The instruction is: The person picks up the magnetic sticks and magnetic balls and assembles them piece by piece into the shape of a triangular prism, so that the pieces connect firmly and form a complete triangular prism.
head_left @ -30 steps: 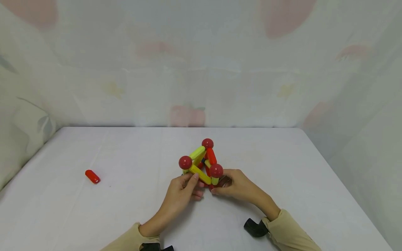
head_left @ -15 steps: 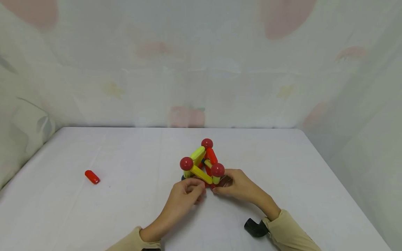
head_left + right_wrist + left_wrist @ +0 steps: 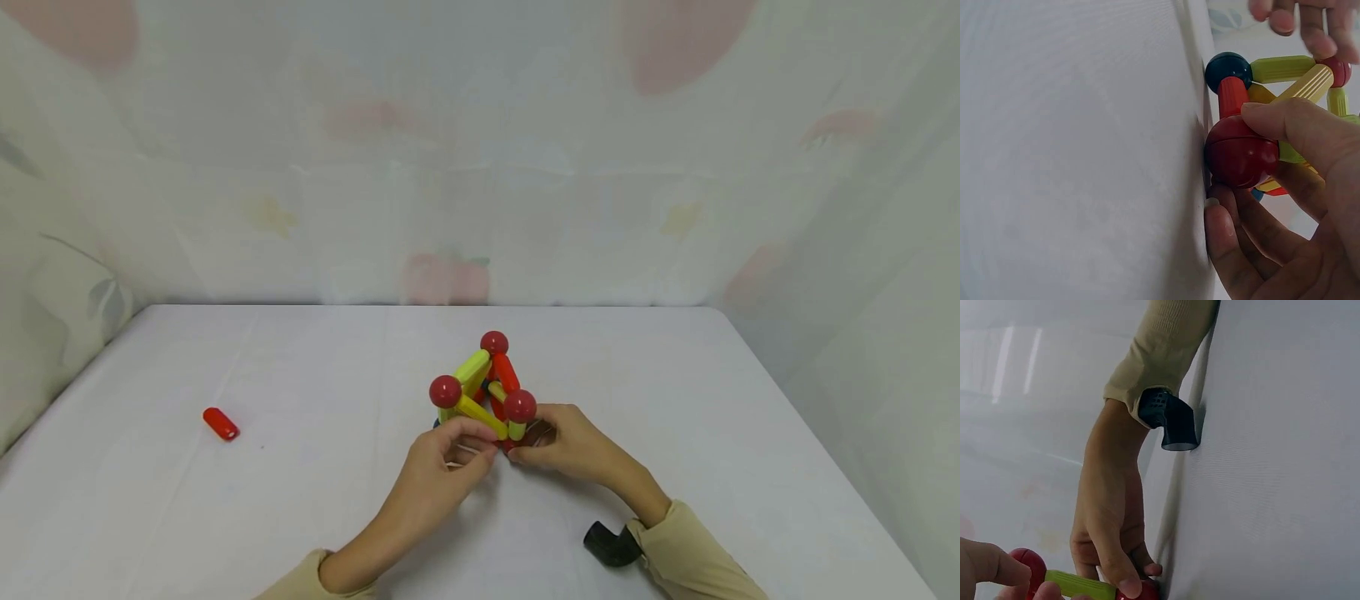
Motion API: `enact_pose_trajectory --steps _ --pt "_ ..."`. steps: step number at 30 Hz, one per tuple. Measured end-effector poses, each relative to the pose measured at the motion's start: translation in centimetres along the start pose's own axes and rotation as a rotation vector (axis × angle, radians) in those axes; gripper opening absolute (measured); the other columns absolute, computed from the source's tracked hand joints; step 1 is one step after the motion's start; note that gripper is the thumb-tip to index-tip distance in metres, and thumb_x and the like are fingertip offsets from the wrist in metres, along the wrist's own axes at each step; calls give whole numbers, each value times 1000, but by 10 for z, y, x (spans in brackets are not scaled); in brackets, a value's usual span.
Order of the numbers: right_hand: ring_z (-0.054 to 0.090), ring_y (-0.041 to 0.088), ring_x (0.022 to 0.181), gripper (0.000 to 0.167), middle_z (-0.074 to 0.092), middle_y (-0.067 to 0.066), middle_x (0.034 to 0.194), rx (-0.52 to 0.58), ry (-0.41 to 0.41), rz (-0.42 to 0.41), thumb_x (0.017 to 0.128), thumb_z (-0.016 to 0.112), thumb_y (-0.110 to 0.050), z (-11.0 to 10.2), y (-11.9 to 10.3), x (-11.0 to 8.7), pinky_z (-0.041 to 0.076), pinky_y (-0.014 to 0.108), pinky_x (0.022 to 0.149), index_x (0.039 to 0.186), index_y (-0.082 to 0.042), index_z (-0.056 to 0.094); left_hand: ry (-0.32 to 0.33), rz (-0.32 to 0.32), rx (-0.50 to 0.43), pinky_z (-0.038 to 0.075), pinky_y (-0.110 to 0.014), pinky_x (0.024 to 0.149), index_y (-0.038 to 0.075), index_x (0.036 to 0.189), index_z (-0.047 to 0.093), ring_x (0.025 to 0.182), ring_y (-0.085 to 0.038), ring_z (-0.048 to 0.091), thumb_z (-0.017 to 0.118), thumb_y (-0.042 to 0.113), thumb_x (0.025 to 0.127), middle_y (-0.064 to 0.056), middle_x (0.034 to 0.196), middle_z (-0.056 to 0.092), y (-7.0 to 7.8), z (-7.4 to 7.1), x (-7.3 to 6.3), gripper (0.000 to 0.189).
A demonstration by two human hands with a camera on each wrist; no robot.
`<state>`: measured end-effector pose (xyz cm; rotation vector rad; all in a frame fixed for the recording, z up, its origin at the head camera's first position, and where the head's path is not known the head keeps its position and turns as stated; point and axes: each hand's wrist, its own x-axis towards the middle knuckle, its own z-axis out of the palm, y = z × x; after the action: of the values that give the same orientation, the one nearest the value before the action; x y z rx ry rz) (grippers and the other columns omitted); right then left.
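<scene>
A frame of coloured rods and balls (image 3: pixel 472 367) stands mid-table, with red balls at its three top corners. My right hand (image 3: pixel 573 442) holds its near right base; in the right wrist view the thumb lies on a large red ball (image 3: pixel 1241 153) and fingers curl below it. A red rod (image 3: pixel 1233 97) joins that ball to a dark blue ball (image 3: pixel 1229 72). My left hand (image 3: pixel 442 467) is at the frame's near side, beside the yellow rod (image 3: pixel 482 417). Its loosely bent fingers (image 3: pixel 1313 34) look apart from the frame in the right wrist view and hold nothing visible.
A loose red rod (image 3: pixel 221 423) lies on the white tabletop (image 3: pixel 337 367) at left. A black curved piece (image 3: pixel 612 546) sticks out at the right sleeve. A patterned cloth (image 3: pixel 570 233) hangs behind the table and along both sides.
My left hand has let go of the frame's near yellow rod, and its fingers have shifted slightly right. The frame turned a little at first. My right hand has kept its hold.
</scene>
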<state>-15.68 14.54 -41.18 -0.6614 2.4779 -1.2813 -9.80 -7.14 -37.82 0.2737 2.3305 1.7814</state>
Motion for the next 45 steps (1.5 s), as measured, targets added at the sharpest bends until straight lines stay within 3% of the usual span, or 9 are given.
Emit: enact_pose_trajectory --steps 5,14,22,26,30,39,45 --pt "66 9 84 28 71 -2 95 1 -1 -5 85 78 -22 0 0 0 55 22 74 110 -13 70 18 34 35 55 -21 75 9 109 68 90 -15 66 67 13 92 -9 102 71 10 -4 -3 18" --pt "66 10 84 28 71 -3 94 -10 4 1 84 79 -23 1 1 0 55 22 74 109 -14 71 68 89 64 56 -24 74 12 108 68 88 -18 64 67 7 91 -2 99 69 28 -21 -8 17" --pt "65 11 84 27 71 -4 93 -30 -4 12 85 78 -23 1 0 1 54 22 74 108 -13 70 159 217 106 58 -26 76 13 111 67 91 -18 66 67 12 94 -6 106 70 46 -49 -10 17" --pt "64 11 83 26 70 -5 91 -42 -4 8 85 78 -23 0 1 0 54 22 73 108 -14 70 231 291 164 58 -25 72 13 111 66 83 -16 66 66 12 95 -3 102 70 50 -64 -9 17" --pt "63 11 83 27 69 -5 91 -54 3 3 85 78 -23 -1 2 0 54 22 74 109 -14 70 269 322 235 56 -24 71 15 113 66 80 -12 65 65 13 96 1 100 69 52 -77 -8 17" --pt "63 12 86 29 70 -4 95 -42 7 6 86 77 -23 -1 4 1 54 22 77 112 -14 69 291 359 348 53 -17 77 16 113 67 85 -6 65 64 14 97 2 101 70 52 -99 -4 16" --pt "63 13 87 30 70 -2 96 -33 13 9 86 77 -22 -1 4 2 54 22 78 113 -12 69 269 386 481 52 -14 79 17 118 66 85 -5 62 65 16 96 3 102 70 52 -113 0 21"
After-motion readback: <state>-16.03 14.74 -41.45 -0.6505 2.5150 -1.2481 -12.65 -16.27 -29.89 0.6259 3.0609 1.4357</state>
